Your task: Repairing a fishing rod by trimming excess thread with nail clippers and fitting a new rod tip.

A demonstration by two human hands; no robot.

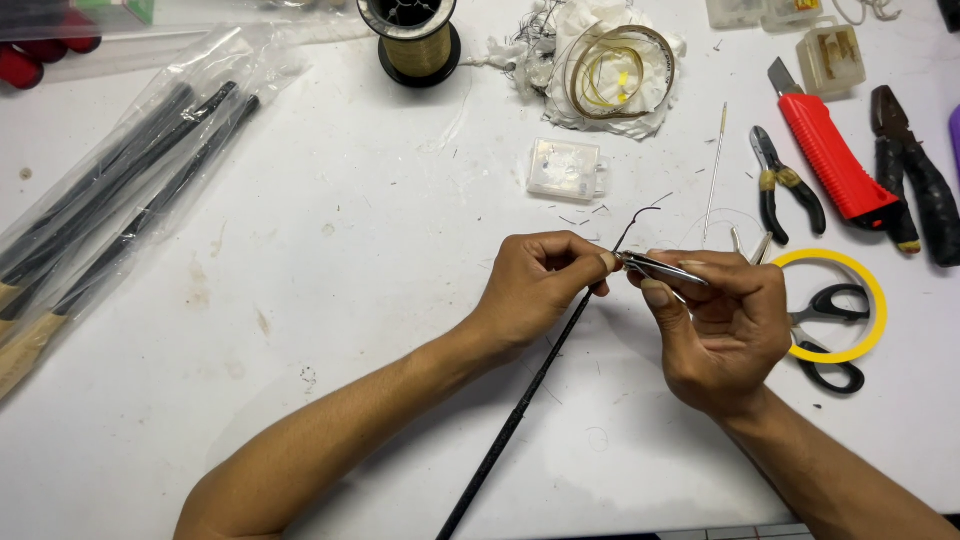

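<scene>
A white, scuffed desk point(330, 260) fills the view, strewn with thread clippings. At ten o'clock lies a clear bag of dark rods point(110, 200) with pale handles. At twelve stands a spool of gold thread point(418, 40), with a heap of white cloth and coiled tape point(612, 65) just beside it toward one o'clock. Tools crowd two to three o'clock: a red utility knife point(828, 155), dark pliers point(915, 185), small cutters point(785, 190), then black scissors point(830, 335) lying across a yellow ring point(878, 300). A small clear box point(566, 168) sits just above centre.

The thin black rod point(520, 410) runs from six o'clock up toward one o'clock, its tip meeting both hands at centre. The left hand point(535, 285) has its grip closed on the rod just below the tip. The right hand point(725, 330) has its grip clamped on slim metal tweezers point(660, 268), which point toward nine o'clock and reach the rod's tip. A fine dark wire point(636, 222) curls up from that meeting point toward twelve. The two hands are close, fingertips almost touching.
</scene>
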